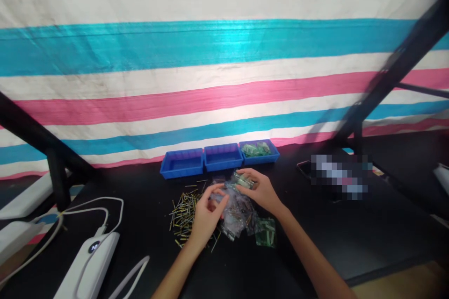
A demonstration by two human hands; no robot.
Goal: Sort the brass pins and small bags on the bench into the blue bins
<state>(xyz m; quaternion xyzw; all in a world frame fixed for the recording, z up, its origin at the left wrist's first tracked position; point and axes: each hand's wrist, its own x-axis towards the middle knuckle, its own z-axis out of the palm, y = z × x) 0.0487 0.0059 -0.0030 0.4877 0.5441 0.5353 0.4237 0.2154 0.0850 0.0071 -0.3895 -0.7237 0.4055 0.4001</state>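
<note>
My right hand has its thumb and fingers closed on a small clear plastic bag with pale green contents. To its left, my left hand is curled, thumb toward the fingers, over the edge of a pile of clear plastic bags. Whatever its fingers hold is hidden. Beside and partly behind the left hand lies a heap of thin metal pins or bits, silver with yellowish parts. A flat green-tinted bag with pale pieces inside rests right of the pile.
Three blue bins stand behind the hands: a left bin, a middle bin and a right bin containing green bags. A white power bank with cables lies front left. A phone is at right, near a blurred patch.
</note>
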